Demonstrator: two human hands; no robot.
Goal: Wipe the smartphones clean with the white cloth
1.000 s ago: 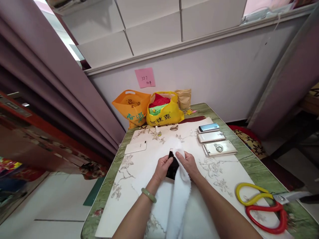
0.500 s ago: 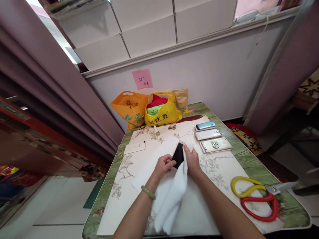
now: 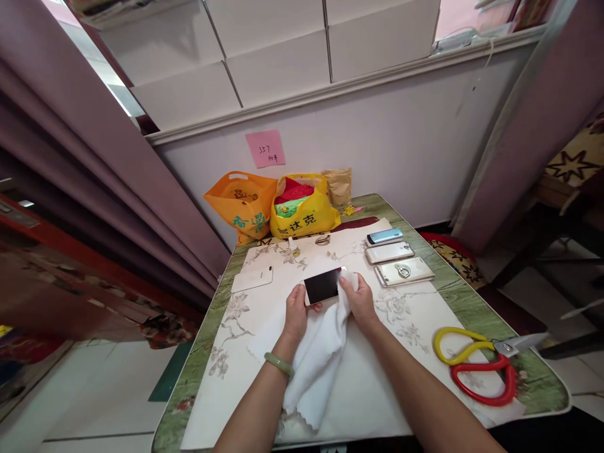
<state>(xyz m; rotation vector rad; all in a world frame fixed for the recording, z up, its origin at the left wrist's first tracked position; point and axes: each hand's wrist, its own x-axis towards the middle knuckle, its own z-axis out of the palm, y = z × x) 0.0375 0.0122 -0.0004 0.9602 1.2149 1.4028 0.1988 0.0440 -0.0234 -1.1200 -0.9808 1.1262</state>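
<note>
A phone with a dark screen point(image 3: 322, 285) is held level above the table, screen up. My left hand point(image 3: 296, 313) grips its left end. My right hand point(image 3: 359, 301) holds its right end through a white cloth point(image 3: 315, 356), which hangs from my hands down onto the table. A green bangle point(image 3: 279, 365) sits on my left wrist.
A white phone point(image 3: 251, 279) lies at the left, three more phones point(image 3: 394, 253) in a row at the right. Yellow and red scissors point(image 3: 476, 369) lie near the right edge. Orange point(image 3: 240, 205) and yellow bags point(image 3: 302, 214) stand at the back of the table point(image 3: 472, 296).
The phone has turned from upright and tilted to lying level across my hands. The cloth has slid off the screen and now bunches under my right hand.
</note>
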